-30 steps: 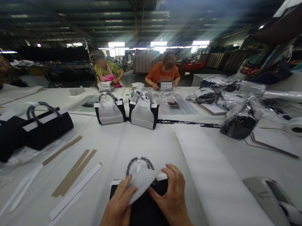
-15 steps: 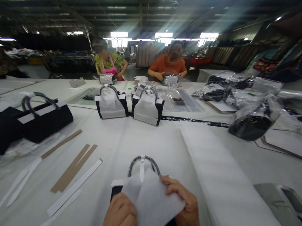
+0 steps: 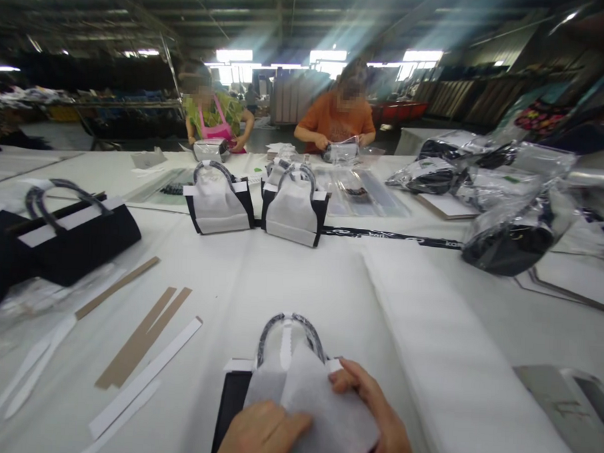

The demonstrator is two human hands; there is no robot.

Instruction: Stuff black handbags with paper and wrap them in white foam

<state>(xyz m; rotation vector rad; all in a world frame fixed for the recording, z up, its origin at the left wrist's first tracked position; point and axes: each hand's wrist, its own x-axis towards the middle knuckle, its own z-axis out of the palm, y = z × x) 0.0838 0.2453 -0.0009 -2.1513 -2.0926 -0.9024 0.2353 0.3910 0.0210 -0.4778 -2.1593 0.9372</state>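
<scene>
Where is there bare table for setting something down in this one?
Bare table lies between the nearest bag and the standing bags beyond, left of the long white sheet; another patch separates the nearest bag from the white strips. Crowded: far right, plastic-wrapped bags; left, black bags.

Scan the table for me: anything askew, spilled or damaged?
Nothing looks clearly spilled or damaged. Only slightly untidy: brown strips and white strips lie loose, at a slant, left of the nearest black bag.
</scene>
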